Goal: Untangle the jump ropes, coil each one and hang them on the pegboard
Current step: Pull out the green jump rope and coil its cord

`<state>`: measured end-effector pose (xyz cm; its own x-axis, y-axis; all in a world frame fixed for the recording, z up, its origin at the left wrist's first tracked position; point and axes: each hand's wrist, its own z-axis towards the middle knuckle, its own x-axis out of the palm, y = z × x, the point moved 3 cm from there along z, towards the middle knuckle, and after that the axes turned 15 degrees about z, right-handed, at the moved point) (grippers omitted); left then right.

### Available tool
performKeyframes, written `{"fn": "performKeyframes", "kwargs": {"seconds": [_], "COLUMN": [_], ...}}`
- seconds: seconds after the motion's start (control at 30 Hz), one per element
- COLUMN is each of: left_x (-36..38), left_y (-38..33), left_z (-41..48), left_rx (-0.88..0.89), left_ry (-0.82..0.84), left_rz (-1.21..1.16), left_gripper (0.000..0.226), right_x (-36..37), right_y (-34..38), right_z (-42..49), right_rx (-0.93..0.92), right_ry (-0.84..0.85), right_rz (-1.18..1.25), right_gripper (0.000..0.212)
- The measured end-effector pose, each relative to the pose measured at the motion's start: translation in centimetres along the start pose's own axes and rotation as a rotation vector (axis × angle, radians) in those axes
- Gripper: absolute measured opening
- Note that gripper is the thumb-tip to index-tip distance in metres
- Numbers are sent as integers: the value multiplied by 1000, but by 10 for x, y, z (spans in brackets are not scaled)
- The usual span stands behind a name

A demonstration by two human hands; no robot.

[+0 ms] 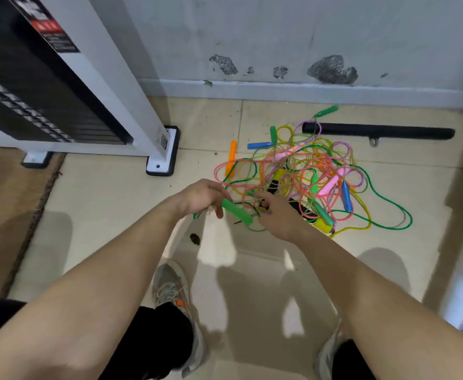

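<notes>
A tangled heap of jump ropes (304, 171) lies on the tiled floor near the wall: green, pink, yellow, orange and purple cords with green, blue, pink, orange and yellow handles. My left hand (202, 197) holds a green handle (237, 212) at the heap's near left edge. My right hand (275, 215) reaches into the cords just right of that handle, fingers pinching at a cord; what exactly it grips is hidden. No pegboard is visible.
A white metal frame with a black panel (68, 86) stands at the left, its foot (161, 163) on the floor. A black foam-covered bar (378, 131) lies by the wall behind the heap. My two shoes (175, 297) are at the bottom. A brown mat (8, 204) lies far left.
</notes>
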<state>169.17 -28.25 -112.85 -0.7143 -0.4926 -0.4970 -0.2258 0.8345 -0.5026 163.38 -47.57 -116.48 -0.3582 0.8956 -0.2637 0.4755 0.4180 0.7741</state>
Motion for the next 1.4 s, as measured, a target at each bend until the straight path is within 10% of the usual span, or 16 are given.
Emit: {"fn": "performKeyframes", "kwargs": {"seconds": [0.07, 0.2, 0.43, 0.67, 0.87, 1.1, 1.33, 1.4], "left_x": [-10, -24, -47, -57, -54, -67, -57, -57], "left_y": [-20, -54, -92, -48, -117, -173, -116, -105], "left_z": [-31, -81, -139, -128, -175, -206, -168, -162], "left_rx": [77, 181, 382, 115, 260, 388, 77, 21], "left_ry": [22, 51, -194, -383, -197, -52, -262, -286], "left_rz": [-109, -179, -3, 281, -464, -880, -55, -11], "left_gripper": [36, 39, 12, 21, 43, 41, 10, 62], "right_x": [-3, -18, -69, -113, -106, -54, -74, -80], "right_y": [18, 69, 148, 170, 140, 140, 140, 137], "right_z": [-20, -71, -148, -185, -177, -177, -166, -164], "right_rx": [-60, -194, -395, -475, -272, -164, -244, -259], "right_ry": [5, 41, 20, -193, -435, 113, -239, -317], "right_rz": [-45, 112, 387, 884, 754, 1021, 532, 375], "right_gripper": [72, 11, 23, 23, 20, 28, 21, 19]}}
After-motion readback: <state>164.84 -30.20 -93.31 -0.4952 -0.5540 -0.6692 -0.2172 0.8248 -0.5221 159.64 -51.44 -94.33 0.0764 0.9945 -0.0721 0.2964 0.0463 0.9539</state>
